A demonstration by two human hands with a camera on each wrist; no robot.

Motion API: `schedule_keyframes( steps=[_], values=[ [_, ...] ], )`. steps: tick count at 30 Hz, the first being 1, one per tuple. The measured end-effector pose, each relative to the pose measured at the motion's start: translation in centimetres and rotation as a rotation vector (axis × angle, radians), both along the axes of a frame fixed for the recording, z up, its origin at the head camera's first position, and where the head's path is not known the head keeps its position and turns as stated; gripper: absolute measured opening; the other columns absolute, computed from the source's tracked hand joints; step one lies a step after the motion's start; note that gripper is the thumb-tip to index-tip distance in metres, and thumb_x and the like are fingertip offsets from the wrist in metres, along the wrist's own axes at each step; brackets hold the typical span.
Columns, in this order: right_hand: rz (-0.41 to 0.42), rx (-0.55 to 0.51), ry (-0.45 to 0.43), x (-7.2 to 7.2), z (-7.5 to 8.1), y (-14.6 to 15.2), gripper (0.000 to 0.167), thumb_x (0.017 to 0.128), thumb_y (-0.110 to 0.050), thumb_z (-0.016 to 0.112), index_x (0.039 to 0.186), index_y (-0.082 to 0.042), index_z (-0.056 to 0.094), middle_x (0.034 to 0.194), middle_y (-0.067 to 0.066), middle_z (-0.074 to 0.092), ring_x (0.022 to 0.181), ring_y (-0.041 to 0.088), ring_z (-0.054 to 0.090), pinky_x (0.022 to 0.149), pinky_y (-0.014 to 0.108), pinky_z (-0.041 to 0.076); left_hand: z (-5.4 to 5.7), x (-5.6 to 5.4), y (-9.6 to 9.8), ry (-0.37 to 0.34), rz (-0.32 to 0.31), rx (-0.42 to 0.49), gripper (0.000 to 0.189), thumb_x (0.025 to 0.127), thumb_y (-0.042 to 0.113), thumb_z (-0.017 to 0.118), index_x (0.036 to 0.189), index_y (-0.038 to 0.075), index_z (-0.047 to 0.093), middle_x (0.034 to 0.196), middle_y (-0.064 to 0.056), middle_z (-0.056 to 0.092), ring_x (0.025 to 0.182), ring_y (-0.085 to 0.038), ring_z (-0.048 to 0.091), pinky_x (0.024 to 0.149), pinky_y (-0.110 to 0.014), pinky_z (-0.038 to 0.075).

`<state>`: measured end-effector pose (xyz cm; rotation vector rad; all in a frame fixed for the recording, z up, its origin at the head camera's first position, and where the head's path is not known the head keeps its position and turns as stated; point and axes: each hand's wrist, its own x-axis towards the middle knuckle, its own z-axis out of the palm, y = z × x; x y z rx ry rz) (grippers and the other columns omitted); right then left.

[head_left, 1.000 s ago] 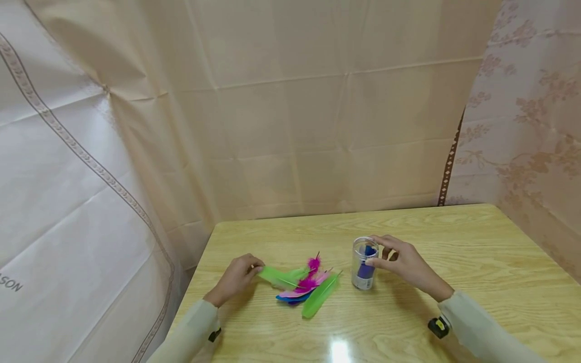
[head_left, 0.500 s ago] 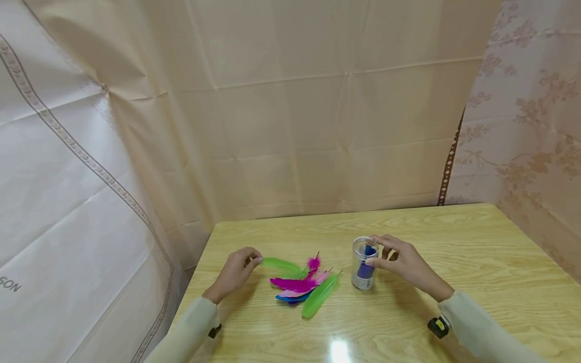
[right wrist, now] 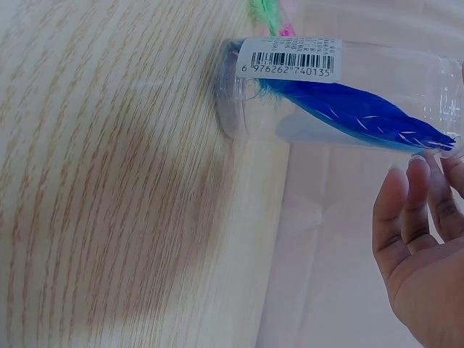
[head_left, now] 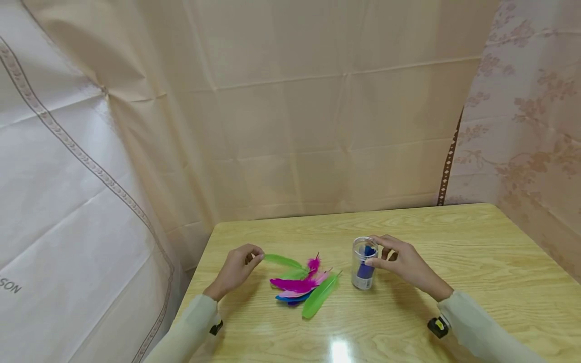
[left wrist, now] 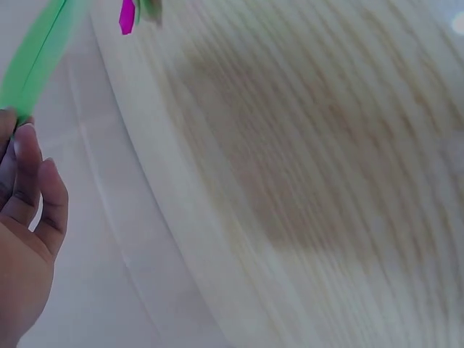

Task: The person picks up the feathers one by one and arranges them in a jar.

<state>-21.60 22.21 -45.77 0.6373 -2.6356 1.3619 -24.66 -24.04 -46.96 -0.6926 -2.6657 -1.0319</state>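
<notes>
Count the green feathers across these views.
3: one feather pinched by the left hand, a second feather just beyond the magenta feather, and a third feather lying nearest the jar. Others may be hidden where feathers overlap.

We are watching a left hand (head_left: 237, 266) pinching a slender green feather (head_left: 283, 260) by one end, its other end angling toward a colorful pile. There, a magenta feather (head_left: 290, 286), a pale pink feather (head_left: 288, 293) and a blue feather (head_left: 289, 299) are overlapping, with a broad green feather (head_left: 318, 298) slanting alongside. Nearby, a right hand (head_left: 406, 262) is gripping the mouth of an upright clear jar (head_left: 363, 282), where a deep-blue feather (right wrist: 355, 112) is leaning.
</notes>
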Motion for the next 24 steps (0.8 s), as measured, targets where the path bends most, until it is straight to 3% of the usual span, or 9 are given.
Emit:
schedule_keyframes(
  steps=[6, 24],
  values=[
    [0.001, -0.001, 0.004, 0.0, 0.0, 0.0, 0.063, 0.093, -0.034, 0.079, 0.147, -0.011, 0.057, 0.129, 0.005, 0.064, 0.092, 0.017, 0.056, 0.076, 0.031, 0.052, 0.5, -0.3, 0.4, 0.027, -0.004, 0.010, 0.009, 0.104, 0.022, 0.065, 0.104, 0.017, 0.072, 0.090, 0.011, 0.065, 0.064, -0.008, 0.053, 0.057, -0.027, 0.048],
    [0.005, -0.009, -0.010, 0.2, 0.1, 0.0, 0.063, 0.094, -0.034, 0.078, 0.147, -0.010, 0.056, 0.130, 0.004, 0.063, 0.092, 0.018, 0.055, 0.076, 0.032, 0.052, 2.3, -1.1, 1.5, 0.128, -0.033, 0.011, 0.009, 0.103, 0.022, 0.067, 0.103, 0.016, 0.072, 0.085, 0.012, 0.063, 0.062, -0.008, 0.050, 0.057, -0.026, 0.046]
  ],
)
